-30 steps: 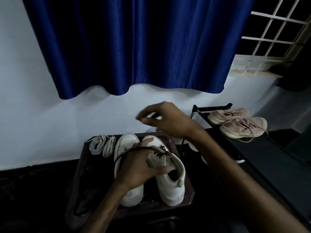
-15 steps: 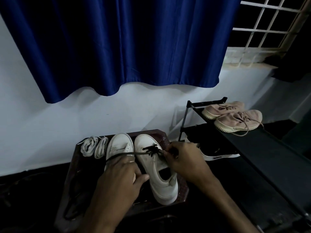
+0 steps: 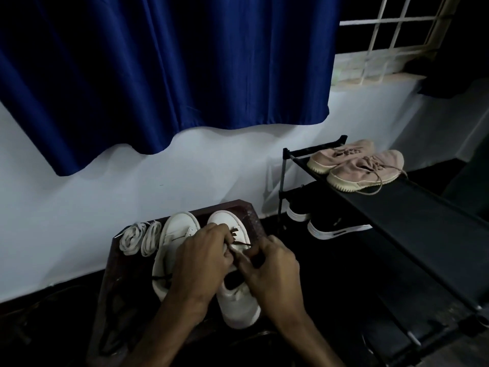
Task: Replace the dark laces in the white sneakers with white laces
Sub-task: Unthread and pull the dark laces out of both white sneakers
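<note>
Head view: left hand (image 3: 201, 258) and right hand (image 3: 272, 271) pinch dark lace (image 3: 240, 243) on sneaker (image 3: 238, 305) by stool edge (image 3: 254, 219).

Both bare forearms enter from below and converge. The left hand (image 3: 201, 260) is palm down, its fingers (image 3: 223, 235) curled and pinching the dark lace (image 3: 240, 243). The right hand (image 3: 272, 274) is just beside it, back upward, with fingers (image 3: 255, 254) curled toward the left fingertips and pinching the same lace. Wrists are apart.

left hand (image 3: 201, 263) moved onto dark lace (image 3: 240, 243)
</note>
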A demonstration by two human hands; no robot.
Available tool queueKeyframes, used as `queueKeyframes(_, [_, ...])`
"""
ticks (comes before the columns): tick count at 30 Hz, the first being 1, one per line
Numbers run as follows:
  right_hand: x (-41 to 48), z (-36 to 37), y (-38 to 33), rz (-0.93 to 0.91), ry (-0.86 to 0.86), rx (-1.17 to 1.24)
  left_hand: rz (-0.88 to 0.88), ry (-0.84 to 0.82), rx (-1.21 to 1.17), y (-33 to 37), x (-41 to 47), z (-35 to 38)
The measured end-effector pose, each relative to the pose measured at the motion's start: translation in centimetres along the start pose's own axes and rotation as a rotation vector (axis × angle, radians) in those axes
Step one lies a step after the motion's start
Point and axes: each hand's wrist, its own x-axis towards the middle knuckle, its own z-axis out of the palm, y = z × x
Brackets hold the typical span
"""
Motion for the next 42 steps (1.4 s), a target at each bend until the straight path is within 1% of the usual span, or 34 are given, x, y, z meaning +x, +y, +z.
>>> queueKeyframes(4, [-1.2, 1.0, -0.3, 0.056, 0.062, 0.048, -0.017, 0.074, 0.011, -0.2, 0.3, 0.6])
queueKeyframes(7, [-1.5, 1.1, -0.3, 0.083, 0.085, 0.102, 0.045, 0.098, 0.032, -0.5, 0.2, 1.2])
queueKeyframes(8, [-1.6, 1.1, -0.4, 0.081, 0.083, 0.1, 0.056, 0.097, 0.027, -0.7, 0.2, 1.1])
queueKeyframes(10, [-1.7, 1.0, -0.7, 0.077, 0.069, 0.073, 0.02, 0.086, -0.04, -0.7, 0.5, 0.7])
queueKeyframes(13, [-1.8, 0.7, -1.1, 0.082, 0.045, 0.042, -0.073, -0.011, -0.226, -1.1, 1.3, -0.3])
queueKeyframes(14, [-1.8, 0.6, -1.0, 0.084, 0.047, 0.034, -0.116, -0.038, -0.338, -1.3, 1.5, -0.6])
queueKeyframes(15, [-1.9, 0.6, -0.9, 0.085, 0.052, 0.025, -0.2, -0.053, -0.515, -1.6, 1.8, -1.0])
queueKeyframes(17, [-1.9, 0.7, -0.8, 0.089, 0.067, 0.016, -0.426, -0.098, -0.912, -2.1, 2.0, -1.7])
queueKeyframes(18, [-2.0, 0.8, -0.9, 0.089, 0.068, 0.026, -0.51, -0.096, -1.038, -2.2, 2.1, -2.0])
queueKeyframes(20, [-1.9, 1.2, -1.0, 0.069, 0.063, 0.048, -0.558, -0.059, -1.113, -2.2, 2.0, -2.0])
queueKeyframes(21, [-1.9, 1.4, -1.0, 0.061, 0.07, 0.05, -0.513, -0.052, -1.08, -2.3, 2.1, -1.9])
queueKeyframes(22, [-1.9, 1.6, -1.0, 0.06, 0.081, 0.05, -0.424, -0.068, -1.003, -2.2, 2.0, -1.7])
queueKeyframes(23, [-1.9, 1.7, -0.9, 0.063, 0.095, 0.055, -0.306, -0.122, -0.88, -2.3, 2.0, -1.7])
queueKeyframes(25, [-1.9, 1.8, -0.7, 0.067, 0.124, 0.066, -0.097, -0.289, -0.589, -2.0, 2.0, -2.1])
queueKeyframes(26, [-1.9, 1.9, -0.6, 0.071, 0.126, 0.066, -0.016, -0.342, -0.444, -1.8, 2.0, -2.3])
queueKeyframes(27, [-1.9, 1.9, -0.5, 0.075, 0.123, 0.067, 0.045, -0.356, -0.312, -1.6, 2.0, -2.5])
queueKeyframes(29, [-1.9, 2.0, -0.6, 0.074, 0.118, 0.084, 0.126, -0.327, -0.102, -1.2, 2.0, -2.7])
queueKeyframes(30, [-1.9, 1.9, -0.6, 0.067, 0.115, 0.089, 0.167, -0.293, -0.048, -1.0, 2.0, -2.7])
queueKeyframes(32, [-1.9, 2.0, -0.5, 0.045, 0.115, 0.082, 0.258, -0.22, 0.002, -0.7, 2.0, -2.7])
queueKeyframes(36, [-1.9, 1.8, -0.4, 0.027, 0.115, 0.08, 0.313, -0.129, 0.135, 0.0, 1.7, -3.1])
queueKeyframes(40, [-1.9, 1.9, -0.4, 0.036, 0.125, 0.078, 0.451, -0.028, 0.345, 0.1, 1.2, -3.2])
queueKeyframes(42, [-1.9, 1.9, -0.4, 0.042, 0.129, 0.08, 0.464, -0.012, 0.358, -0.8, 1.1, -3.3])
